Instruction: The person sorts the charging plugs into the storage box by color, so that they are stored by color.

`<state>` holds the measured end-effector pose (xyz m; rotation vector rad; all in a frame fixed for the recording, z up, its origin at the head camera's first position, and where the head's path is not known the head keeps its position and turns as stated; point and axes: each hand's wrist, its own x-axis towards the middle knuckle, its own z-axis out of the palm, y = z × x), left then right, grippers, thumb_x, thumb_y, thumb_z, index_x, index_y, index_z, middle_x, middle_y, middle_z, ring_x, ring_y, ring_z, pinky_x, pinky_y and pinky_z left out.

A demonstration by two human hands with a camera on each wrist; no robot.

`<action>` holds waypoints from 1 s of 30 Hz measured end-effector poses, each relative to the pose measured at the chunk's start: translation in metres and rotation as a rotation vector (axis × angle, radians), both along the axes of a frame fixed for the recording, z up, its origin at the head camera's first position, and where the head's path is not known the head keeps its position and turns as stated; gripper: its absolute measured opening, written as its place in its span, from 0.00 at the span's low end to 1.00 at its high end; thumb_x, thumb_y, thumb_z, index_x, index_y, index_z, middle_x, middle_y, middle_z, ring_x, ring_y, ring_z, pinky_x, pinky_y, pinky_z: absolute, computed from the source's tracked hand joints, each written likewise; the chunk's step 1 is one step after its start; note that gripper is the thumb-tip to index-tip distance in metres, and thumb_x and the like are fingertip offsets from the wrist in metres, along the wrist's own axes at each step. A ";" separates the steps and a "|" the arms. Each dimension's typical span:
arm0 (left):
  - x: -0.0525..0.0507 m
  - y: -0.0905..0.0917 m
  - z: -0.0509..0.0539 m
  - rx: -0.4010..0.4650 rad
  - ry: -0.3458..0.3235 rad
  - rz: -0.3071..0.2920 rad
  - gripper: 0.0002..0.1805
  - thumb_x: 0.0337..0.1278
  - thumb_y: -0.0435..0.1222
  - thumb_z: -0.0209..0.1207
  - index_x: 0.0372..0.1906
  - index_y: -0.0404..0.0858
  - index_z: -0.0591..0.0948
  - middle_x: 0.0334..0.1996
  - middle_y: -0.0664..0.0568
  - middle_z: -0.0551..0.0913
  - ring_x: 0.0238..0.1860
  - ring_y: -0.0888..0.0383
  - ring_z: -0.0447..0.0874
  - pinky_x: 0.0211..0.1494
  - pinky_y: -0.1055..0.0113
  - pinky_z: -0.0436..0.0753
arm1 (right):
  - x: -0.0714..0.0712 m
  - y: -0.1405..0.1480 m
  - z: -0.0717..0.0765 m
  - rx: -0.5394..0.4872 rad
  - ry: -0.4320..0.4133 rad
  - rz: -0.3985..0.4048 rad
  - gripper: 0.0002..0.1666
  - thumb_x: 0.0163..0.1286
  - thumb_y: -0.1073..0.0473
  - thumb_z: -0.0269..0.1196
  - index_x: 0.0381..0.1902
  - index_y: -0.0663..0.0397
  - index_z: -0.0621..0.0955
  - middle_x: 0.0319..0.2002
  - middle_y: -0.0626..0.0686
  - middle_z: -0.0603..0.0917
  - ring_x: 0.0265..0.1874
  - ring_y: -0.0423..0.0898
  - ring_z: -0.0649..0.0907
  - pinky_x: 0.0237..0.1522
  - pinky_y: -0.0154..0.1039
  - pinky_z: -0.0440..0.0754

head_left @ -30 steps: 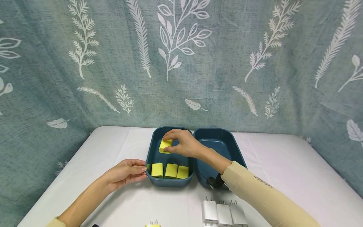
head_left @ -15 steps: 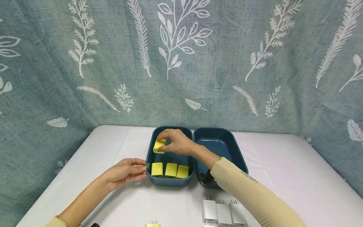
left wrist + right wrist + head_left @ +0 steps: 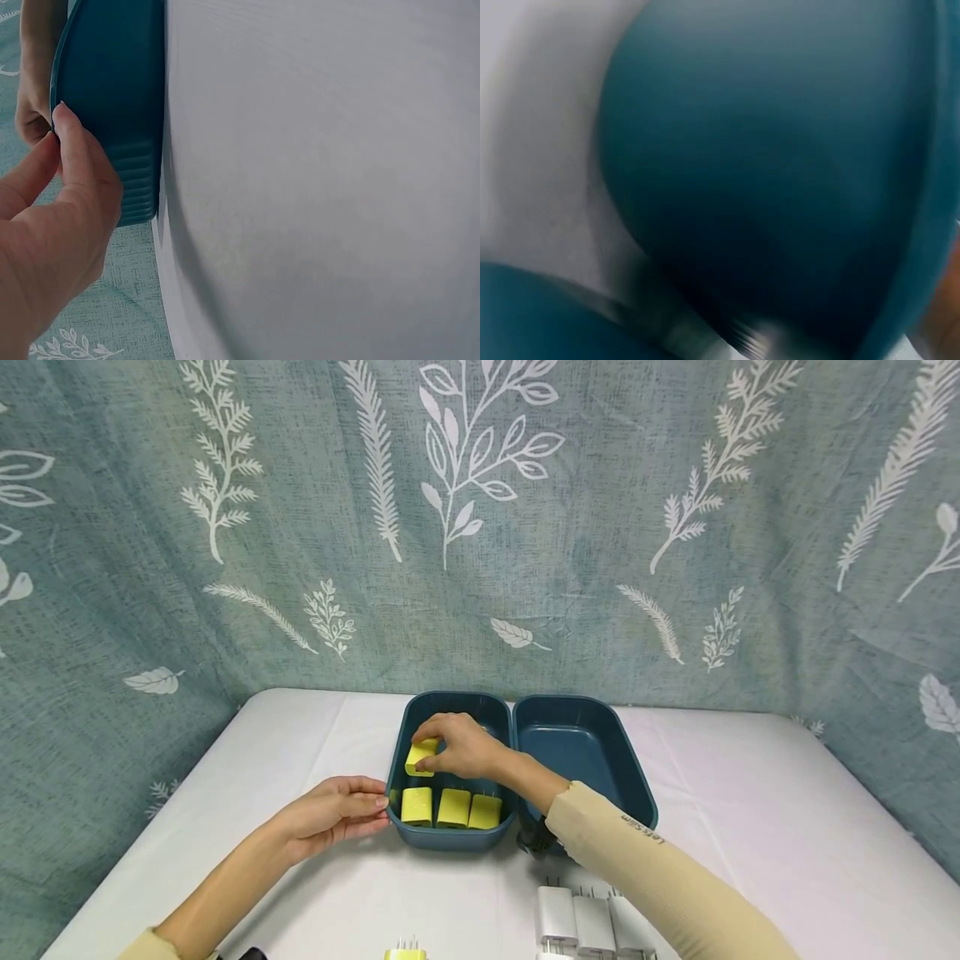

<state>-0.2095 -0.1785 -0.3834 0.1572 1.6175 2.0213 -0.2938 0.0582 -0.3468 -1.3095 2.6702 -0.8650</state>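
In the head view my right hand (image 3: 467,747) holds a yellow plug-in charger (image 3: 420,760) down inside the left dark blue bin (image 3: 448,841), on its left side. Three more yellow chargers (image 3: 453,808) stand in a row along that bin's near wall, prongs toward the back. My left hand (image 3: 335,814) is at the bin's left side; the left wrist view shows its thumb and fingers pinching the rim of the bin (image 3: 112,67). The right wrist view is blurred, with a blue bin wall (image 3: 757,165) filling most of it.
Beside the left bin stands a second dark blue bin (image 3: 577,745), partly behind my right forearm. Several white chargers (image 3: 557,917) lie on the white tablecloth (image 3: 480,893) at the front right. Another yellow charger (image 3: 405,954) shows at the bottom edge. A patterned curtain (image 3: 480,635) hangs behind.
The right hand has carried its yellow charger to the left, then lowered it within the left bin. My left hand has stayed at the rim.
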 end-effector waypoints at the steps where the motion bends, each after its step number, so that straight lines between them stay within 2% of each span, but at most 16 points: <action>1: 0.000 0.000 0.000 0.000 0.001 0.000 0.20 0.68 0.26 0.56 0.58 0.20 0.65 0.41 0.43 0.80 0.42 0.55 0.85 0.53 0.65 0.85 | 0.000 -0.001 -0.001 0.008 0.001 0.001 0.20 0.65 0.59 0.70 0.52 0.60 0.84 0.53 0.55 0.83 0.53 0.50 0.80 0.51 0.41 0.82; 8: -0.001 -0.001 -0.002 0.001 0.010 -0.004 0.19 0.68 0.26 0.55 0.58 0.21 0.65 0.41 0.43 0.80 0.43 0.55 0.85 0.54 0.65 0.84 | -0.001 -0.003 -0.006 0.019 0.015 -0.013 0.19 0.64 0.60 0.71 0.52 0.60 0.84 0.52 0.54 0.83 0.52 0.50 0.80 0.52 0.41 0.82; 14: -0.001 -0.001 -0.001 -0.001 0.013 -0.006 0.20 0.68 0.26 0.55 0.58 0.20 0.65 0.41 0.43 0.80 0.43 0.55 0.85 0.53 0.65 0.84 | -0.002 -0.003 -0.010 0.001 -0.070 -0.045 0.22 0.65 0.60 0.70 0.55 0.62 0.82 0.55 0.55 0.81 0.54 0.54 0.80 0.55 0.45 0.82; 22: 0.000 -0.001 0.000 -0.005 0.011 -0.008 0.20 0.69 0.26 0.55 0.59 0.20 0.65 0.41 0.43 0.80 0.43 0.55 0.85 0.54 0.65 0.84 | 0.001 0.001 -0.004 -0.040 -0.124 -0.054 0.23 0.66 0.61 0.69 0.57 0.63 0.81 0.55 0.57 0.80 0.56 0.57 0.78 0.59 0.52 0.79; 30: 0.000 -0.001 0.000 0.015 0.017 -0.026 0.19 0.69 0.26 0.55 0.58 0.21 0.66 0.41 0.43 0.80 0.43 0.54 0.85 0.54 0.65 0.84 | 0.011 -0.001 0.003 -0.021 -0.135 -0.038 0.24 0.65 0.61 0.70 0.57 0.63 0.80 0.54 0.56 0.81 0.56 0.57 0.79 0.59 0.49 0.79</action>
